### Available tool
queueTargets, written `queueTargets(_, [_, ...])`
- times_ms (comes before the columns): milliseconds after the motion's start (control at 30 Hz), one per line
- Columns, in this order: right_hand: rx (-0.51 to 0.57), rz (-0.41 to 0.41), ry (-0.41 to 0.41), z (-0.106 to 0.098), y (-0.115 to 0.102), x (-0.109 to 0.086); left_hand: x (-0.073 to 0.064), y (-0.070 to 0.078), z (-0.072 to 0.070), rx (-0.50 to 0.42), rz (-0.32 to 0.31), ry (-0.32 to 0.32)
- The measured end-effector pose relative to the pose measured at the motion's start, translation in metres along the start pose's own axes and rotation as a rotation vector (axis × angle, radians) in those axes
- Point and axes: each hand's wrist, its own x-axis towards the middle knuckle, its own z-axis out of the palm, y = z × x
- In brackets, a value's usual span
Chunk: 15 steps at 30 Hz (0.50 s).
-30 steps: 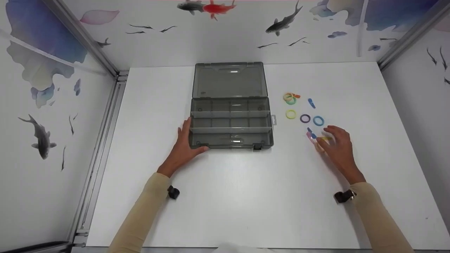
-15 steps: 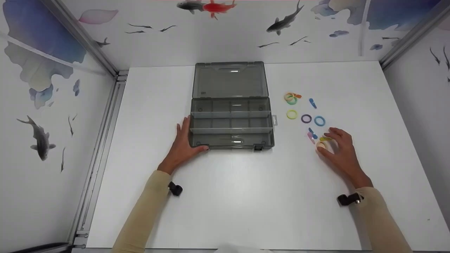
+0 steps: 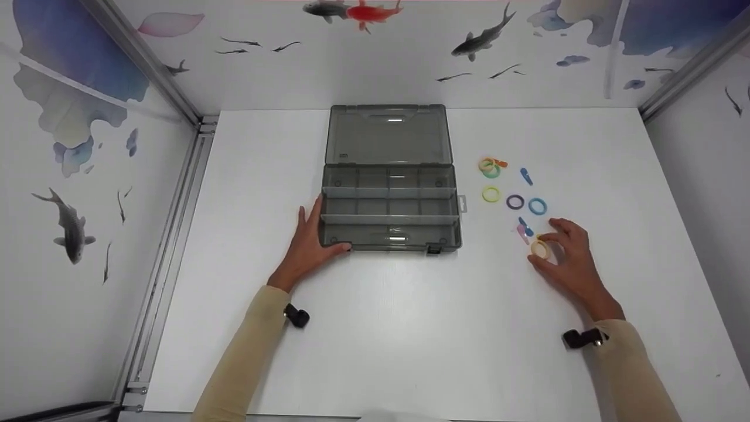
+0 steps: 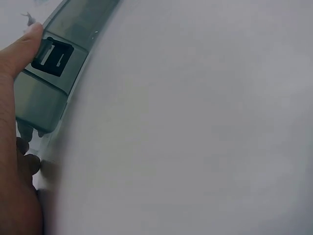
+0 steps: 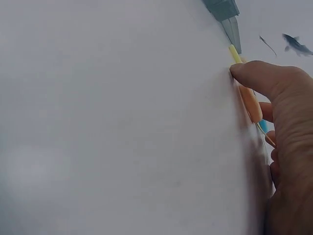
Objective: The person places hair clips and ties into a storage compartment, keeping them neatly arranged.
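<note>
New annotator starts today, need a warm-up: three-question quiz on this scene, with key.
1. True or false: the lid of the grey box is closed.
2. What does the right hand touch? A) a green ring; B) a pale orange ring; C) an orange clip.
3. Fill in: the purple ring lies between the yellow ring and the ____.

Key: 1. False, it is folded back. 2. B. 3. blue ring.

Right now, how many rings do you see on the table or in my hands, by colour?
Orange rings: 2, one of them in the right hand
Green ring: 1
Yellow ring: 1
Purple ring: 1
Blue ring: 1
Total: 6
</note>
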Motion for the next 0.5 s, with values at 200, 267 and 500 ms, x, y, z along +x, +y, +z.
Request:
queueTargets(200, [-0.01, 0.021, 0.007, 0.0016, -0.0041, 0.0007, -0.0001, -0.0008, 0.0, 0.001, -0.014, 0.011])
queueTargets(267, [-0.015, 0.031, 0.007, 0.0014, -0.0052, 0.0003, 0.0005, -0.0012, 0.0009, 0.003, -0.016, 0.009])
queueTargets(500, [-0.014, 0.038, -0.03, -0.0045, -0.0059, -0.0024, 0.0003, -0.0005, 0.0031, -0.003, 0.008, 0.013])
